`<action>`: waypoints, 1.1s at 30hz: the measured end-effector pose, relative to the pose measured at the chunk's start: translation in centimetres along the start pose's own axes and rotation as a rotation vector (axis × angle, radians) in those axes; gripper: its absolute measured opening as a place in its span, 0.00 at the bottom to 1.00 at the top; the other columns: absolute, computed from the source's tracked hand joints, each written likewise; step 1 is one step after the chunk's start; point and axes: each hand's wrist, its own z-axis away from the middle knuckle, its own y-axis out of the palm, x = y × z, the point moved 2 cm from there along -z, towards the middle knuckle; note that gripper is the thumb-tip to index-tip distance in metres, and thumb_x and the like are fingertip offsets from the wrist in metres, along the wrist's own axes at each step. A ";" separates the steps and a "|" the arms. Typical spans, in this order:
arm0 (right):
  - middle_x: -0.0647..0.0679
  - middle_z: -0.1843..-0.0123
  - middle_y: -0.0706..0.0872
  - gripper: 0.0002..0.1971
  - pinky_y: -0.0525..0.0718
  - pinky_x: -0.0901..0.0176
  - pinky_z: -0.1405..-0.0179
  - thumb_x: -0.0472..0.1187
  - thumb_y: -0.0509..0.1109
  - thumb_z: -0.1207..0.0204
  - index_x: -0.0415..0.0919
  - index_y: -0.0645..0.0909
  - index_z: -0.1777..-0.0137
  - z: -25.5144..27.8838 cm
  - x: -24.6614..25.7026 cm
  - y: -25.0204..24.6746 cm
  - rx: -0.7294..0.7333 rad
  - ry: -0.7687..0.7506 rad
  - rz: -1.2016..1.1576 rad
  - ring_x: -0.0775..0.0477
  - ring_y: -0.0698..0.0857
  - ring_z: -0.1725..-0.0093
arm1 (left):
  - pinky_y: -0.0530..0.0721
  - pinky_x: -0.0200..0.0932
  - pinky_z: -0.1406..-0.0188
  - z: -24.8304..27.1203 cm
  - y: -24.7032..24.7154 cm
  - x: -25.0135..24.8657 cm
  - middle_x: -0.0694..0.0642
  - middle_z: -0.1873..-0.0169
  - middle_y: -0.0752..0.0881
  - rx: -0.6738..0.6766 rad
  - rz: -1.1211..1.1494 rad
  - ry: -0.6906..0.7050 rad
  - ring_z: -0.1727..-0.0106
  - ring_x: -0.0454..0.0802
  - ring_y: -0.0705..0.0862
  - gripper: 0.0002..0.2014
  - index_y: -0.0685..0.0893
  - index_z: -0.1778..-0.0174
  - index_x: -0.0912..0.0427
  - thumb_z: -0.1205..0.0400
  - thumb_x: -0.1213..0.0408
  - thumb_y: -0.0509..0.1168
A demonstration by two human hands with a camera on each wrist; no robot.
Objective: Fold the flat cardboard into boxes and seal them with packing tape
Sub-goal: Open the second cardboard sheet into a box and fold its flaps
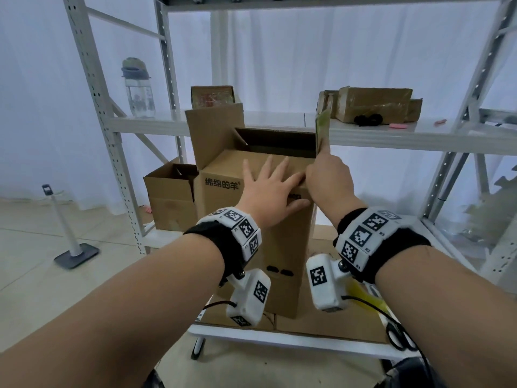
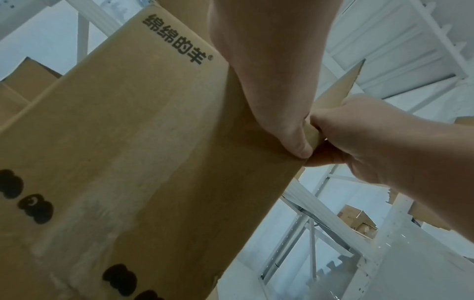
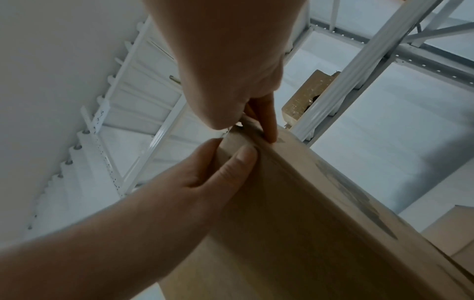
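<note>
On the table, left hand (image 1: 268,191) flat, right hand (image 1: 327,180) seemingly pinching open box's (image 1: 251,219) flap.

Both forearms are bare, each with a black fabric wristband (image 1: 215,233) wrapped by a ring of white blocks printed with black-and-white square tags. Under each wrist hangs a chunky white camera module (image 1: 249,296) on a screwed bracket, also tagged. Thin black cables trail off both.

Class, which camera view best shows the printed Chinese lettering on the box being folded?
The left wrist view: the lettering on the box is large and sharp, though upside down. The head view shows it smaller but upright. The right wrist view shows only plain cardboard and a blurred print.
</note>
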 end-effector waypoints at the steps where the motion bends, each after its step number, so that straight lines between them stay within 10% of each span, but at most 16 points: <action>1: 0.38 0.46 0.83 0.28 0.72 0.53 0.59 0.32 0.56 0.20 0.42 0.60 0.20 0.0 -0.1 0.0 0.008 0.003 -0.009 0.42 0.76 0.58 | 0.38 0.78 0.26 0.1 0.2 0.0 0.54 0.15 0.50 0.006 0.030 -0.012 0.15 0.60 0.44 0.33 0.49 0.17 0.38 0.17 0.33 0.45; 9: 0.45 0.20 0.69 0.38 0.79 0.38 0.32 0.47 0.59 0.19 0.56 0.42 0.14 -0.4 -1.2 0.6 0.100 -0.151 -0.175 0.39 0.78 0.33 | 0.47 0.68 0.21 0.8 -0.3 3.7 0.49 0.30 0.77 0.021 0.210 -0.045 0.26 0.53 0.72 0.24 0.70 0.24 0.43 0.14 0.41 0.49; 13: 0.46 0.19 0.68 0.48 0.80 0.40 0.32 0.44 0.66 0.30 0.63 0.40 0.16 -0.5 -0.8 -0.2 0.116 -0.108 -0.320 0.40 0.78 0.31 | 0.70 0.58 0.30 0.2 -1.7 4.0 0.51 0.43 0.80 0.060 0.342 -0.031 0.37 0.54 0.78 0.23 0.77 0.29 0.47 0.13 0.42 0.47; 17: 0.53 0.14 0.58 0.45 0.61 0.53 0.20 0.47 0.71 0.22 0.58 0.45 0.14 -1.4 -0.2 -2.4 0.054 -0.087 -0.588 0.51 0.59 0.17 | 0.77 0.56 0.36 -2.3 -3.6 4.5 0.54 0.39 0.78 0.081 0.333 -0.010 0.38 0.54 0.77 0.22 0.78 0.31 0.51 0.15 0.43 0.56; 21: 0.52 0.19 0.64 0.32 0.56 0.54 0.20 0.62 0.56 0.17 0.48 0.63 0.18 -3.5 1.9 -4.7 0.054 -0.093 -0.685 0.56 0.61 0.20 | 0.73 0.52 0.28 -5.8 -5.4 5.3 0.57 0.27 0.69 0.066 0.309 0.003 0.28 0.55 0.72 0.33 0.67 0.21 0.51 0.20 0.43 0.65; 25: 0.48 0.20 0.69 0.51 0.57 0.52 0.22 0.80 0.43 0.36 0.45 0.73 0.23 -5.8 2.7 -5.2 0.108 0.004 -0.771 0.50 0.66 0.21 | 0.54 0.57 0.18 -8.6 -5.8 6.2 0.58 0.15 0.47 0.163 0.177 -0.020 0.16 0.59 0.51 0.49 0.47 0.15 0.50 0.25 0.33 0.64; 29: 0.22 0.35 0.72 0.33 0.67 0.30 0.30 0.55 0.56 0.17 0.17 0.68 0.37 -7.9 2.0 -4.7 0.108 -0.027 -0.682 0.24 0.72 0.34 | 0.43 0.60 0.17 -10.7 -4.3 6.8 0.55 0.15 0.39 0.255 0.078 -0.013 0.15 0.55 0.41 0.53 0.39 0.15 0.52 0.26 0.27 0.58; 33: 0.33 0.29 0.76 0.23 0.68 0.40 0.24 0.46 0.59 0.15 0.27 0.76 0.32 -9.3 0.9 -4.3 0.115 -0.007 -0.641 0.36 0.74 0.28 | 0.41 0.60 0.17 -12.0 -3.2 6.9 0.53 0.15 0.41 0.304 0.083 -0.009 0.15 0.52 0.41 0.50 0.40 0.15 0.53 0.24 0.27 0.53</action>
